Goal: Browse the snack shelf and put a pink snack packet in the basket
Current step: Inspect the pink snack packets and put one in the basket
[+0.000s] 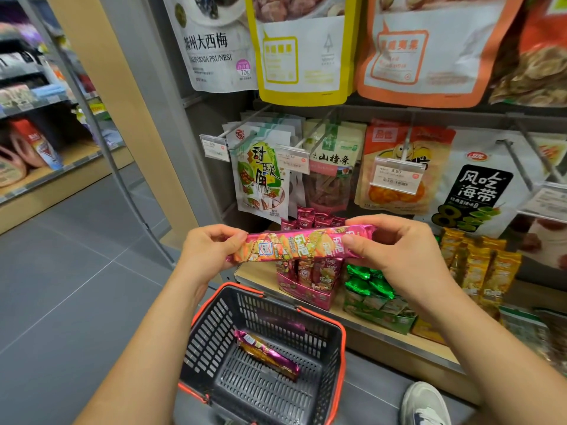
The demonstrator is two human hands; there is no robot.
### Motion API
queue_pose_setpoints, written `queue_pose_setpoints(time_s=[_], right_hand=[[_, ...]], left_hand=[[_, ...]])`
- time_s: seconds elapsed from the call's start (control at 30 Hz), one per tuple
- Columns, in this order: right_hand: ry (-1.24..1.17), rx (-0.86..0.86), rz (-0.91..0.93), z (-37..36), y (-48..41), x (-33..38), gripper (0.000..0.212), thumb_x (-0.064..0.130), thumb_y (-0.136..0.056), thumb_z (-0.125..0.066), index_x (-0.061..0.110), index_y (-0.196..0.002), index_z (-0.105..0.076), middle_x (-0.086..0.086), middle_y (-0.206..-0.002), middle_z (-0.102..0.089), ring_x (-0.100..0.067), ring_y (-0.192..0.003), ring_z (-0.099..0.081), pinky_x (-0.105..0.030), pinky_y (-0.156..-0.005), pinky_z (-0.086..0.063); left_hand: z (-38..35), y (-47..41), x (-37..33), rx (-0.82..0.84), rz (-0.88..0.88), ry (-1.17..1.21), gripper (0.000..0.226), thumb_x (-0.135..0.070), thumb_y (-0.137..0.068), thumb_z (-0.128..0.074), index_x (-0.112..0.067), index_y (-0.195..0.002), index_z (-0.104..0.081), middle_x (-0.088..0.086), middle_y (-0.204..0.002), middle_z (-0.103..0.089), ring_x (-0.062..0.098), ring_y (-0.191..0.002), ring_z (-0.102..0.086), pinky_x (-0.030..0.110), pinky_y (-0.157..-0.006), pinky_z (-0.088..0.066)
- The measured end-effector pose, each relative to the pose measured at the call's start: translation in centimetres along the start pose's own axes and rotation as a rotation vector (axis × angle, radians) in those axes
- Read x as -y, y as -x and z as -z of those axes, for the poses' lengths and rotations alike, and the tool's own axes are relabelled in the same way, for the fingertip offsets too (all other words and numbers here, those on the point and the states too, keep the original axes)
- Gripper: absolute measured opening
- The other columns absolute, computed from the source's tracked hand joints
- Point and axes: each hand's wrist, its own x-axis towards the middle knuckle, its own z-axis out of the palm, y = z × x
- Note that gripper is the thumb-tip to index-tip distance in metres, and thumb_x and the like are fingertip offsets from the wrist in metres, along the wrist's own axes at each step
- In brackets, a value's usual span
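At the centre of the frame, both hands hold a long pink snack packet point(302, 243) level and side-on, above the basket point(339, 348) that sits at lower centre on the floor. The left hand point(208, 250) pinches the packet's left end between curled fingers and thumb; the right hand point(399, 250) grips the right end the same way, thumb on the front face. The packet looks light and slim, a glossy foil wrapper that is probably slick and crinkly, with some stiffness from whatever is inside, since it spans the gap between the hands without sagging. The crimped ends seem the safest places to hold, as the smooth middle could slide through the fingers. It is magenta with orange and yellow-green panels, a small blue-and-white logo left of centre, and large pale characters across the front. A similar packet point(267, 355) already lies slanted on the basket's grey floor. Just behind the hands, a pink display box point(310, 294) of matching packets stands on the shelf point(395, 335) at centre right.
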Motion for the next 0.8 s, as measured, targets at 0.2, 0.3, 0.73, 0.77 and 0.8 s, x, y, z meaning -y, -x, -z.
queue_pose_setpoints(time_s=[0.2,0.3,0.73,0.77,0.8], right_hand=[[0.01,-0.114,0.015,-0.5,-0.3,-0.2,0.018,0.022,-0.083,-0.072,0.029,-0.1,-0.073,0.001,-0.089,-0.076,-0.016,-0.089,-0.072,-0.042,-0.077,-0.061],[0.181,-0.071,0.002,-0.5,-0.6,-0.3,0.027,0.016,-0.09,-0.066,0.023,-0.116,-0.069,0.006,-0.099,-0.074,-0.009,-0.095,-0.069,-0.039,-0.087,-0.058],[0.431,0.135,0.054,-2.4,-0.8,-0.8,0.008,0.025,-0.074,-0.082,0.031,-0.074,-0.076,0.013,-0.078,-0.074,0.0,-0.081,-0.068,-0.018,-0.078,-0.054],[0.407,0.235,-0.027,-2.4,-1.0,-0.5,0.003,0.031,-0.079,-0.077,0.028,-0.08,-0.078,0.007,-0.081,-0.075,-0.005,-0.082,-0.069,-0.026,-0.08,-0.057],[0.415,0.33,-0.104,-2.3,-1.3,-0.4,0.013,0.037,-0.084,-0.07,0.027,-0.087,-0.078,0.004,-0.084,-0.075,-0.009,-0.083,-0.069,-0.032,-0.079,-0.059]], left_hand=[[-0.8,-0.1,0.8,0.035,0.005,-0.113,0.018,-0.018,-0.089,-0.068,-0.021,-0.072,-0.075,0.001,-0.072,-0.074,0.015,-0.072,-0.07,0.03,-0.06,-0.058],[-1.1,0.2,1.3,0.181,-0.111,-0.488,0.012,-0.026,-0.093,-0.062,-0.027,-0.088,-0.073,-0.006,-0.086,-0.073,0.014,-0.086,-0.066,0.037,-0.08,-0.056],[-6.3,3.5,-0.8,0.464,-0.547,-0.531,0.059,-0.019,-0.077,-0.072,-0.049,-0.121,-0.047,-0.014,-0.09,-0.06,0.003,-0.062,-0.058,0.029,-0.06,-0.049],[-6.0,3.3,-0.8,0.485,-0.555,-0.603,0.062,-0.02,-0.076,-0.073,-0.052,-0.121,-0.043,-0.016,-0.084,-0.059,0.0,-0.059,-0.056,0.027,-0.058,-0.047],[-5.6,3.2,-0.6,0.494,-0.553,-0.685,0.061,-0.024,-0.077,-0.074,-0.054,-0.12,-0.043,-0.017,-0.077,-0.058,-0.002,-0.058,-0.054,0.027,-0.059,-0.046]])
